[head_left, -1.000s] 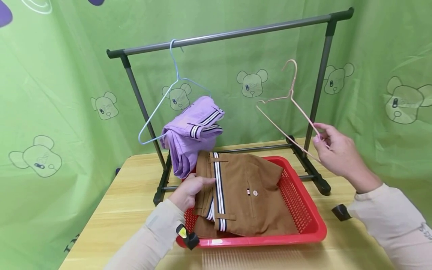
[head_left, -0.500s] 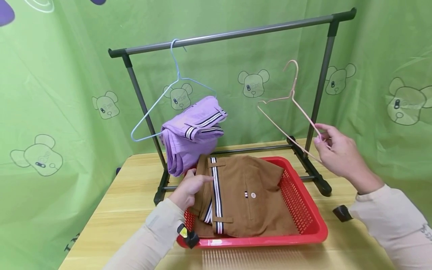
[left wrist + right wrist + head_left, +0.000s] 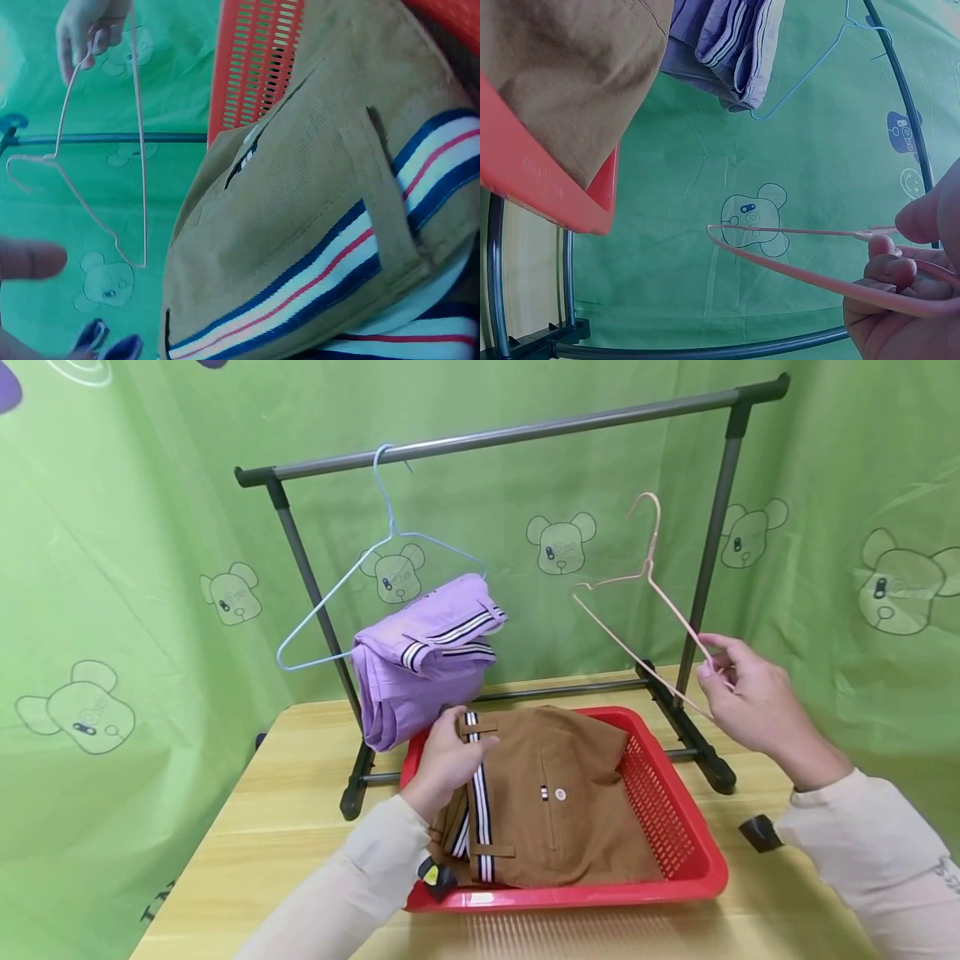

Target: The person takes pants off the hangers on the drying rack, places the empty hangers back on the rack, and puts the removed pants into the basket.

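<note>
Brown trousers with a striped waistband lie folded in the red basket. My left hand is over the waistband's far left corner, thumb and fingers spread apart; in the left wrist view a finger shows beside the trousers, not closed on the cloth. My right hand pinches a lower corner of a pink hanger to the right of the basket, its hook pointing up. The right wrist view shows the thumb and curled fingers on the hanger's wire.
A clothes rack stands behind the basket on the wooden table. From its bar hangs a blue hanger carrying folded purple trousers, low beside the basket's back left. A green curtain surrounds the table.
My left hand has moved up and right along the brown trousers' waistband, its fingers spreading. The blue hanger has swung slightly with the purple trousers. My right hand and the pink hanger stay in place.
</note>
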`<move>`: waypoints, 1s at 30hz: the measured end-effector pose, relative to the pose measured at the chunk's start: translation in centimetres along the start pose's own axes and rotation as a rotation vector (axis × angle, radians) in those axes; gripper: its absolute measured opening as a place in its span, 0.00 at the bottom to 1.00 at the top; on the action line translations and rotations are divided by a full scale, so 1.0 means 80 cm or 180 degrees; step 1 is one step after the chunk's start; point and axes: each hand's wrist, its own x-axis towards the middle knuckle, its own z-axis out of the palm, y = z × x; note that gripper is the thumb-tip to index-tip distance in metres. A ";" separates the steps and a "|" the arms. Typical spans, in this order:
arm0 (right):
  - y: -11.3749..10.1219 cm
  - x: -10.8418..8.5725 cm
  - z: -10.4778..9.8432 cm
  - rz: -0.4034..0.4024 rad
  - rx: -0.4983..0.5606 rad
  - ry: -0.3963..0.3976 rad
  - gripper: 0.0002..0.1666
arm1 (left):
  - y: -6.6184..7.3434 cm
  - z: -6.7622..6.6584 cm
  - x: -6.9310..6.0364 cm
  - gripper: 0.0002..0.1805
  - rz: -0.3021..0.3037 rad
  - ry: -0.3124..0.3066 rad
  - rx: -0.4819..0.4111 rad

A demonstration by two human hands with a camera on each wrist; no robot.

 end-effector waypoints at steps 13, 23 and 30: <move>-0.002 -0.002 0.012 -0.0105 0.0001 0.0063 0.24 | 0.012 0.035 0.007 0.30 0.0213 -0.1443 0.1037; -0.007 0.000 0.015 -0.0096 0.0058 0.0099 0.23 | 0.005 0.041 0.015 0.30 0.0086 -0.1737 0.1303; -0.009 0.003 0.017 -0.0202 0.0061 0.0200 0.22 | 0.002 0.041 0.019 0.29 0.0037 -0.1870 0.1299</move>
